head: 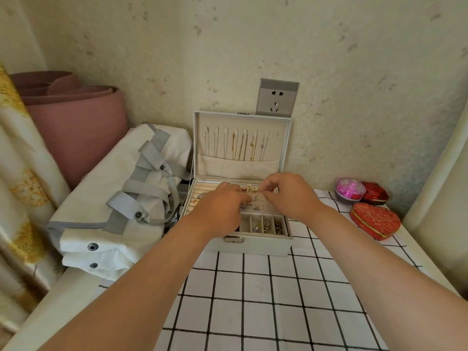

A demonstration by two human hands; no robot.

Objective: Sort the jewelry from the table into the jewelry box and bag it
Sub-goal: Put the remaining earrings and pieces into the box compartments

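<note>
Hands (219, 209) (287, 196), half-curled, over jewelry box (266, 243)

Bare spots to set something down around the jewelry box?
Free: checked cloth in front of the jewelry box; the strip between its right side and the red heart box. Crowded: white bag along its left side, left hand and right hand over the box.

Feed's decently bright on my end: soft, warm, even light, and I can't really tell where it's coming from. Shadows are faint and fuzzy-edged, like along the front of the jewelry box (255, 245) on the tablecloth (255, 295). No glare. Wide-angle warp is strong: the grid lines fan out, and the curtain (22, 173) at the left edge bows and smears. Fine detail inside the box is mush.
</note>
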